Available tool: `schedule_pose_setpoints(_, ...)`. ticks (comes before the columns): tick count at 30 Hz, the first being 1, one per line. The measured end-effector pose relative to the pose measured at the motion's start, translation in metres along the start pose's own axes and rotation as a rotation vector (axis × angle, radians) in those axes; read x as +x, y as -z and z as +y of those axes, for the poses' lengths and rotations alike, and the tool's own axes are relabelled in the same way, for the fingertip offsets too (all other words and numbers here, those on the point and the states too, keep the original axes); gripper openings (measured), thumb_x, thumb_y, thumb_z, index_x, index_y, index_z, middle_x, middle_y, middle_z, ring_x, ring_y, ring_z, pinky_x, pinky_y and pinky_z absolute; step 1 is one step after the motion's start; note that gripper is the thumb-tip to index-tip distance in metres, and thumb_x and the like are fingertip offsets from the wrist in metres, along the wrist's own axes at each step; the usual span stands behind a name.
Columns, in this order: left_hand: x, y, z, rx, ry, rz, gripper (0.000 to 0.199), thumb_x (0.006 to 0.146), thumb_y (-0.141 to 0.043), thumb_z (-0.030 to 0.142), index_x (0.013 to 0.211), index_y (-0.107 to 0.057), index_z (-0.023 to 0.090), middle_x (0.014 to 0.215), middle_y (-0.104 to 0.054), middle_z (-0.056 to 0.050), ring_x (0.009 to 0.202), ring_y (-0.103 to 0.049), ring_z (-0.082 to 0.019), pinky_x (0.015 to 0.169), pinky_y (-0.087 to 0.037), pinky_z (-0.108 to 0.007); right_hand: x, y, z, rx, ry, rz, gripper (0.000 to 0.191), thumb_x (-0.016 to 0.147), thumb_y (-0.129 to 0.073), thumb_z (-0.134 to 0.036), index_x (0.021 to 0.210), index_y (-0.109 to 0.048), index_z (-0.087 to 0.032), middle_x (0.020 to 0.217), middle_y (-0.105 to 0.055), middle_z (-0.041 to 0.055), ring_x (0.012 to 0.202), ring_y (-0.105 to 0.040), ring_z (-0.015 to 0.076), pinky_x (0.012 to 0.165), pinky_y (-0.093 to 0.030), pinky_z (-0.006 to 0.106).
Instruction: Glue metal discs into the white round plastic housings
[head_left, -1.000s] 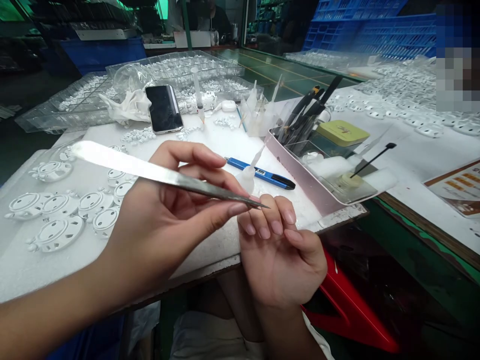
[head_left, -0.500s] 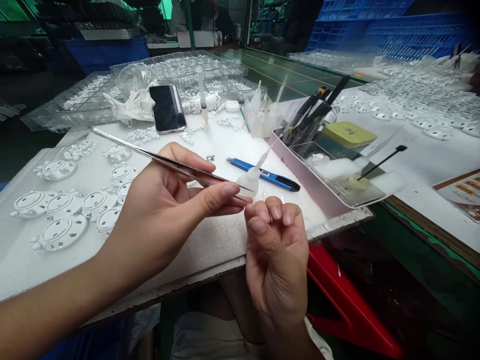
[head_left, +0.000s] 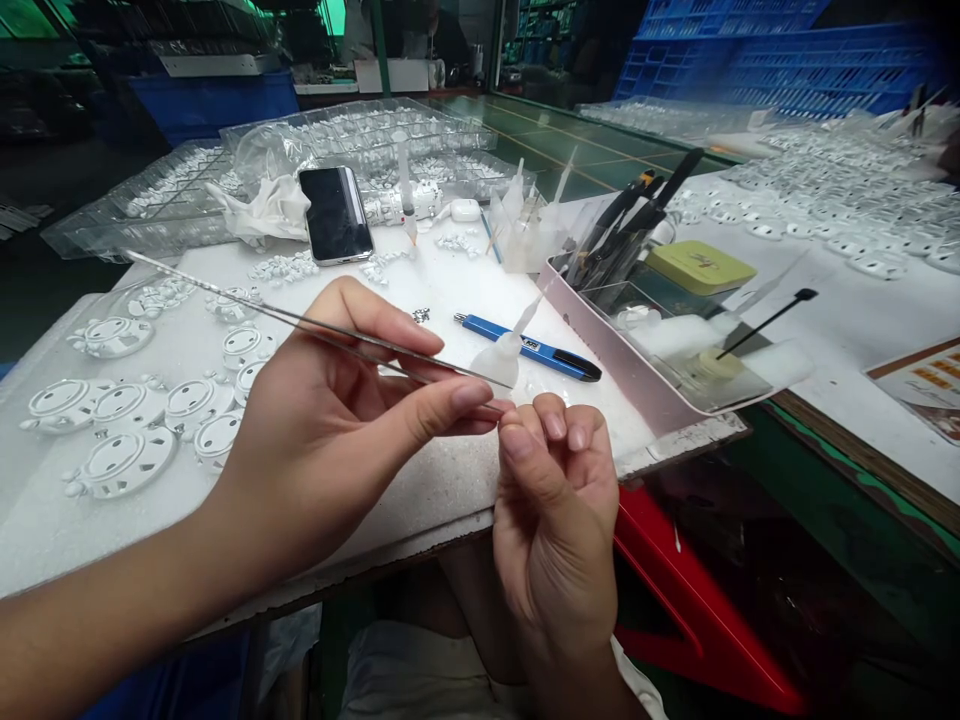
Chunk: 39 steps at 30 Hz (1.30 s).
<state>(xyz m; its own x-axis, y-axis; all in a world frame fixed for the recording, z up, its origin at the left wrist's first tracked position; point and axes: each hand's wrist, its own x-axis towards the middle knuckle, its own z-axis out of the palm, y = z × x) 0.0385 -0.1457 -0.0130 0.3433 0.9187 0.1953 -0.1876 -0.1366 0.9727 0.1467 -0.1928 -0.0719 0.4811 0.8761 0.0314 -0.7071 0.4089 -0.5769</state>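
Observation:
My left hand [head_left: 337, 420] is closed on a pair of metal tweezers [head_left: 217, 290], held between thumb and fingers. The tips point right, towards my right hand [head_left: 559, 490]. Thumb and index finger of the right hand are pinched together close to the tweezer tips; whatever they grip, if anything, is too small to make out. Just behind the tips stands a small translucent squeeze bottle [head_left: 499, 358] with a thin nozzle. Beyond it a blue pen [head_left: 517, 340] lies on the white work surface [head_left: 420, 500]. Several white round parts [head_left: 127, 460] lie left of my left hand.
A phone [head_left: 335, 215] leans near crumpled tissue [head_left: 266, 212]. Clear divided trays [head_left: 360, 125] of small white pieces stand at the back. A pink box [head_left: 622, 360] with pens and a yellow-green tin [head_left: 701, 265] sits at the right edge. Below is a red metal frame [head_left: 697, 600].
The tweezers' rear end has swung left and slightly up, and their tips have shifted a little right. My right thumb and index finger have come closer together.

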Motion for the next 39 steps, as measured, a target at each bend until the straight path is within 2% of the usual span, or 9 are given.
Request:
schedule_pose_setpoints(11,0.0,0.002,0.0,0.192,-0.115,0.055,0.027,0.07,-0.083,0.015,0.08,-0.059,0.023,0.079,-0.06,0.007,0.076,-0.075,-0.017,0.069,-0.067,-0.019,-0.002,0.001,0.001,-0.006,0.025,-0.025,0.036,0.072,-0.072,-0.001,0.075,-0.042,-0.021,0.075,-0.041,-0.008,0.069,-0.048,0.0016,0.076,-0.05,0.01)
schedule_pose_setpoints(19,0.002,0.0,0.0,0.119,-0.115,0.063,0.029,0.071,-0.079,0.005,0.081,-0.056,0.02,0.076,-0.064,0.008,0.068,-0.075,-0.018,0.065,-0.067,-0.02,0.0,0.002,-0.004,0.007,-0.055,-0.071,0.037,0.072,-0.071,0.0,0.074,-0.04,-0.02,0.074,-0.041,-0.0079,0.065,-0.044,0.001,0.073,-0.05,0.009)
schedule_pose_setpoints(27,0.004,0.0,0.001,-0.028,-0.046,0.007,0.028,0.072,-0.077,0.003,0.08,-0.057,0.02,0.065,-0.067,0.009,0.065,-0.074,-0.016,0.061,-0.065,-0.016,0.002,0.004,-0.01,0.066,-0.154,-0.11,0.037,0.07,-0.071,0.002,0.073,-0.04,-0.019,0.075,-0.043,-0.0081,0.06,-0.044,-0.0008,0.065,-0.051,0.007)
schedule_pose_setpoints(32,0.005,0.001,0.0,-0.088,0.0,-0.026,0.027,0.074,-0.077,0.006,0.081,-0.055,0.02,0.067,-0.071,0.007,0.066,-0.074,-0.02,0.063,-0.067,-0.023,0.001,0.006,-0.008,0.116,-0.13,-0.103,0.038,0.071,-0.07,0.004,0.073,-0.04,-0.019,0.074,-0.043,-0.0086,0.061,-0.046,-0.0021,0.063,-0.049,0.002)
schedule_pose_setpoints(39,0.004,0.001,0.001,-0.119,0.012,-0.033,0.028,0.075,-0.074,0.002,0.081,-0.053,0.019,0.07,-0.07,0.007,0.069,-0.075,-0.023,0.064,-0.068,-0.027,0.001,0.005,-0.006,0.121,-0.092,-0.093,0.036,0.073,-0.071,0.003,0.073,-0.041,-0.018,0.074,-0.045,-0.0086,0.069,-0.054,-0.0025,0.071,-0.051,0.002)
